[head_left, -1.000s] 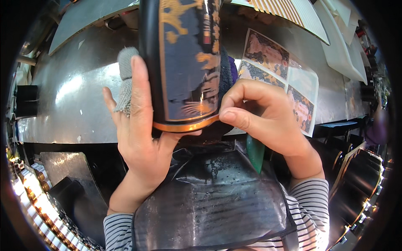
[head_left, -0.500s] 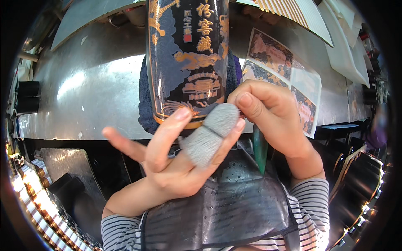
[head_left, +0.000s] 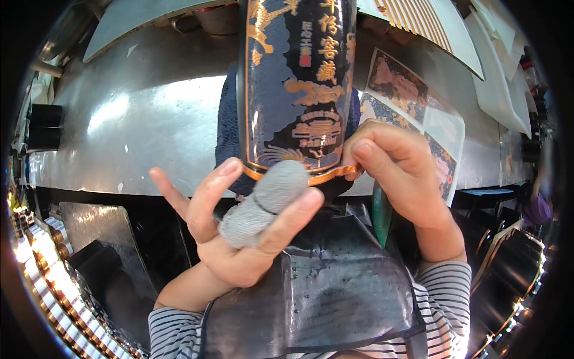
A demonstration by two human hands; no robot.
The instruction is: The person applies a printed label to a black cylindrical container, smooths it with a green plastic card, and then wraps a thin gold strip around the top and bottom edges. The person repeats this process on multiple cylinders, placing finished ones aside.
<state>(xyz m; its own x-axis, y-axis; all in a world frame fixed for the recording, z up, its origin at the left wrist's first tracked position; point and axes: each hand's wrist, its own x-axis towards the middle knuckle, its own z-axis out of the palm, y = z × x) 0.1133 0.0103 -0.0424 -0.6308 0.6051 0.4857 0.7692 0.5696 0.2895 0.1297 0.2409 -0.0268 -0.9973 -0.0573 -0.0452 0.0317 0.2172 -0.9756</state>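
A tall dark bottle (head_left: pixel 299 90) with a navy and gold label stands upright close in front of me. My right hand (head_left: pixel 397 173) grips its lower right edge, thumb and fingers on the gold band at the label's base. My left hand (head_left: pixel 239 227) is palm up below the bottle, fingers spread, and its middle finger is wrapped in a grey bandage (head_left: pixel 263 203) whose tip touches the bottle's lower front. A dark blue cloth (head_left: pixel 228 125) shows behind the bottle.
A shiny steel counter (head_left: pixel 137 119) runs across behind the bottle. Laminated picture sheets (head_left: pixel 418 102) lie on it at the right. A black apron (head_left: pixel 323 293) covers my front. Dark shelving (head_left: pixel 95 251) sits below the counter at left.
The bottle has risen in view. My left hand came off the bottle's left side, turned palm up beneath it, and the bandaged finger now rests against the bottle's lower front.
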